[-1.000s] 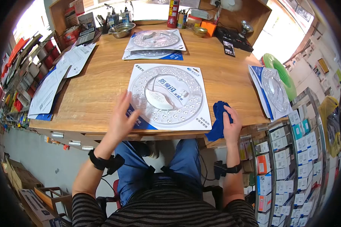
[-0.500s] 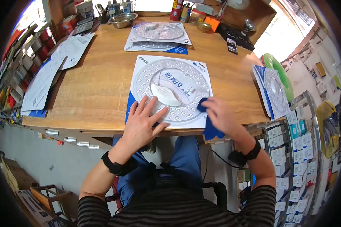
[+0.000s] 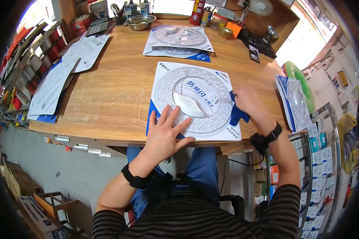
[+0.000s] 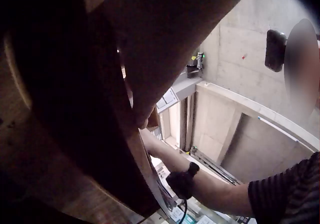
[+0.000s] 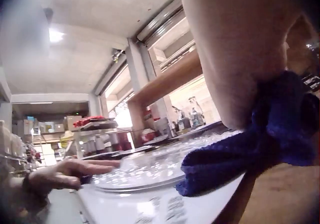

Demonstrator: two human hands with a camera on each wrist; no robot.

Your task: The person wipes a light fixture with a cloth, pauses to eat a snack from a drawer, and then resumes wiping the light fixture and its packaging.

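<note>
A flat package with a clear ring-shaped cover point(image 3: 205, 124) over a white card lies near the table's front edge. My left hand point(image 3: 162, 137) rests on its lower left part, fingers spread and straight. My right hand point(image 3: 247, 101) is at the package's right edge and grips a dark blue cloth point(image 3: 239, 115). In the right wrist view the blue cloth point(image 5: 215, 166) hangs from my right hand point(image 5: 235, 49) beside the clear cover, and my left hand point(image 5: 62, 174) lies across it.
Similar packages point(image 3: 179, 38) lie stacked behind, with another pile point(image 3: 295, 101) at the right edge. White cards point(image 3: 52, 89) lie at the left. A metal bowl point(image 3: 141, 22), a phone point(image 3: 254, 53) and a black box point(image 3: 261, 43) stand or lie at the back.
My left hand has come down onto the package. My right hand has carried the blue cloth from the table's front right to the package's right edge. The head view has shifted.
</note>
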